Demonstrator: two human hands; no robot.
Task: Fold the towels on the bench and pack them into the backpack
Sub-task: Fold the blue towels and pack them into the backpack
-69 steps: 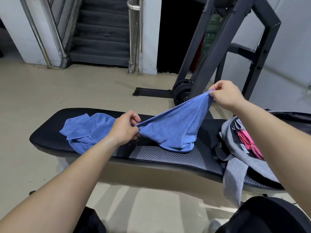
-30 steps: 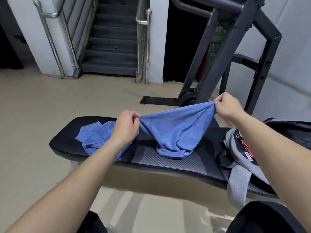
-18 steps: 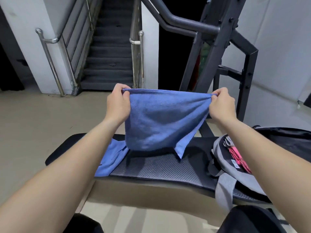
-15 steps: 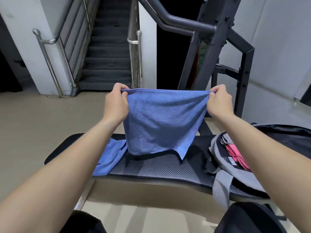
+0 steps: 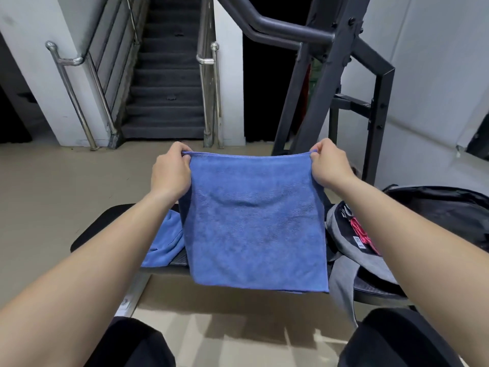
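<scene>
Left hand (image 5: pixel 170 172): centre-left of frame, thumb and curled fingers pinching the towel's (image 5: pixel 254 221) upper left corner.

Right hand (image 5: pixel 329 165): centre-right, pinching the upper right corner in the same way. Both hands are clamped on cloth, with the top hem drawn nearly straight between them.

Towel: blue, held up mid-frame, hanging below the hands as a flat, near-square sheet. Its lower edge drops in front of the bench's (image 5: pixel 105 223) near side. Its lower right corner hangs just beside the backpack (image 5: pixel 354 254). Whether it touches either cannot be told.

Second towel (image 5: pixel 165 239): blue, crumpled on the bench, lower left of the held one and partly hidden behind it. Not yet folded.

Backpack: grey, open, right of frame on the bench, below the right forearm. Something pink (image 5: pixel 363 234) is already inside.

Step in hand, as judged: opening the sheet out for its first fold.

Handling notes:
- Keep the hem taut and level so the sheet hangs without twist.
- Bring corner to corner, or lay the sheet on bare bench clear of the crumpled towel.
- Match edges before pressing any crease.
- Fold small enough for the backpack's mouth.

Progress, as judged: early, with two towels yet to pack.

Background: dark rack (image 5: pixel 330 88) upper right, stairs (image 5: pixel 166 88) upper left.
</scene>
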